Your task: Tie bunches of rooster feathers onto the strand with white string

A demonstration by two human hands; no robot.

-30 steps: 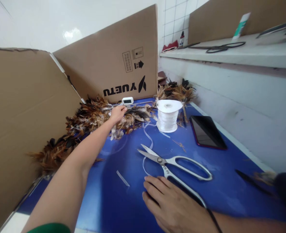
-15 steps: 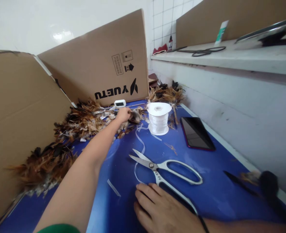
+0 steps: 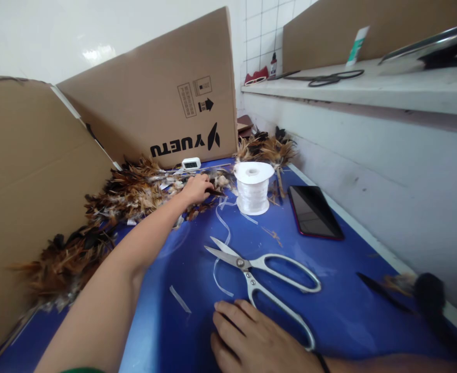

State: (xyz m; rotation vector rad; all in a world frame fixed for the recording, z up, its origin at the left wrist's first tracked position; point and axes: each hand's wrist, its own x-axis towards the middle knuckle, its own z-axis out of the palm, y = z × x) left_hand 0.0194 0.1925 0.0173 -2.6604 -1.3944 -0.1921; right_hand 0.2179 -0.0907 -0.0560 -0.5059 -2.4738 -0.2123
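Note:
My left hand (image 3: 197, 189) reaches to the far side of the blue table, at the right end of a long pile of brown and black feathers (image 3: 131, 194). Its fingers are pinched together on what looks like a dark feather (image 3: 215, 192). In the foreground my right hand (image 3: 257, 336) lies palm down and flat, holding nothing, beside the lower handle of metal scissors (image 3: 240, 263). The scissors rest with their blades slightly apart. A spool of clear ribbon (image 3: 253, 194) stands upright to the right of my left hand, and a loose ribbon (image 3: 224, 223) trails from near it.
A large cardboard box (image 3: 174, 93) walls off the back and left. A dark phone or tablet (image 3: 315, 212) lies right of the spool. Another feather bundle (image 3: 269, 147) sits behind it. Black scissors (image 3: 335, 77) and a glue stick (image 3: 357, 46) are on the white ledge (image 3: 407, 93).
My left hand has drawn slightly toward me, and the dark feather at its fingers shows more clearly. My right hand has shifted a little away from the scissors.

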